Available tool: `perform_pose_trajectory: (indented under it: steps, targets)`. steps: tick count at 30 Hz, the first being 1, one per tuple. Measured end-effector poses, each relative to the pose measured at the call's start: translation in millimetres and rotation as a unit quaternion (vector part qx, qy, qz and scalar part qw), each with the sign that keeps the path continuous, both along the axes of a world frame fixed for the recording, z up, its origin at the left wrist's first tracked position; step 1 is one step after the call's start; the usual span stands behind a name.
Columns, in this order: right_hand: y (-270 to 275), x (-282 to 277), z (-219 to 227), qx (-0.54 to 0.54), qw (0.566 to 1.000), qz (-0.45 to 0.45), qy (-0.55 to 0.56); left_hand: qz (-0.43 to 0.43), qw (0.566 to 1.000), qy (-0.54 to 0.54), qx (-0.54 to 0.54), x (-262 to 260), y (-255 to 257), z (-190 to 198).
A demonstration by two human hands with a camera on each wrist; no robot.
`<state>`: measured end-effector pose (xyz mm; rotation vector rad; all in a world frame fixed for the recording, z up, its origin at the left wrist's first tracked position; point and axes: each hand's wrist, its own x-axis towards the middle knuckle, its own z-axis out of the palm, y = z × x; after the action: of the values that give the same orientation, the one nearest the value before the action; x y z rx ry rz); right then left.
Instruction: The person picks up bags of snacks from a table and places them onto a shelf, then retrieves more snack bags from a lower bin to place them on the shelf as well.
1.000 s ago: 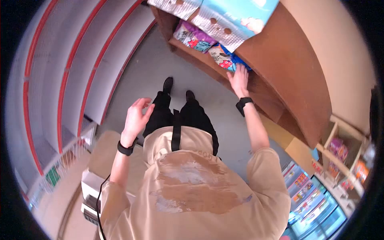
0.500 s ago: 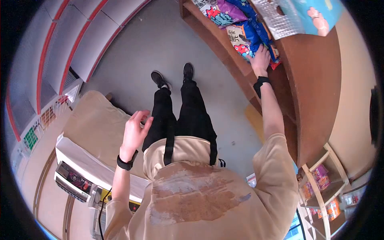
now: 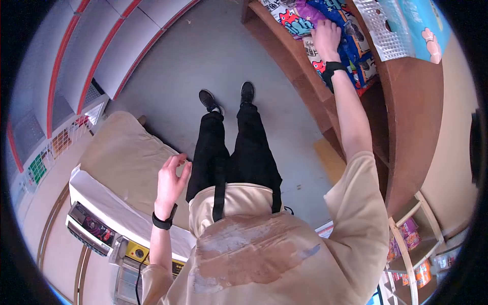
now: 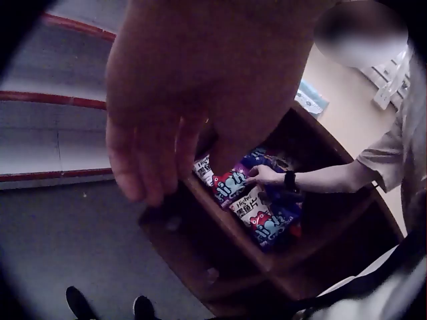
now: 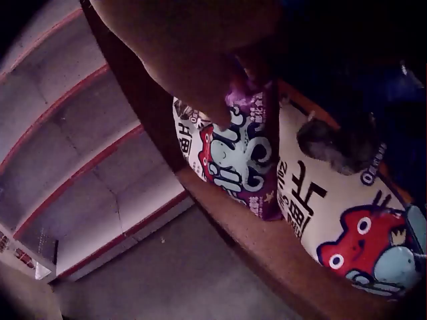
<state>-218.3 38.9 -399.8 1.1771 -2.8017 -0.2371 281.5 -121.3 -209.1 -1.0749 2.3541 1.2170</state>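
Observation:
My right hand [image 3: 326, 39] is at the upper shelf compartment, its bent fingers on a purple and white snack bag [image 3: 301, 26]. The right wrist view has the thumb and fingers pinching the upper part of this purple bag [image 5: 250, 157]. Beside it lies a white and blue bag with a red cartoon figure [image 5: 360, 233], below my right hand in the head view. Dark blue bags [image 3: 352, 38] lie against the shelf's inner side. My left hand [image 3: 171, 185] hangs over the padded bench, empty, fingers loosely bent; it looms large in the left wrist view [image 4: 200, 87].
The brown shelf [image 3: 414, 112] curves along the right, with a light blue package [image 3: 429, 30] on top. White shelves with red edges [image 3: 122, 56] stand at the left. A beige padded bench [image 3: 119, 152] is at lower left, and a wooden rack [image 3: 406, 249] at lower right.
My right hand has moved from the white and blue bag up to the purple bag beside it. The head view has shifted, showing more of the shelf's bags. My left hand stays loosely bent.

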Motion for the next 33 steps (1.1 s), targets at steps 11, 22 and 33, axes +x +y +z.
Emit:
perform_pose_trajectory:
  steps: [11, 22, 33]
  targets:
    - [-14, -27, -14, 0.020, 0.999, -0.010, -0.025, 0.091, 0.995, -0.031, -0.019, 25, 13, 3]
    - [-32, -9, -3, -0.029, 0.995, 0.046, -0.079, 0.083, 0.996, -0.026, -0.026, 13, 28, 12]
    - [-18, 47, 52, -0.161, 0.968, 0.109, -0.162, 0.053, 0.995, 0.023, -0.075, -5, 10, 17]
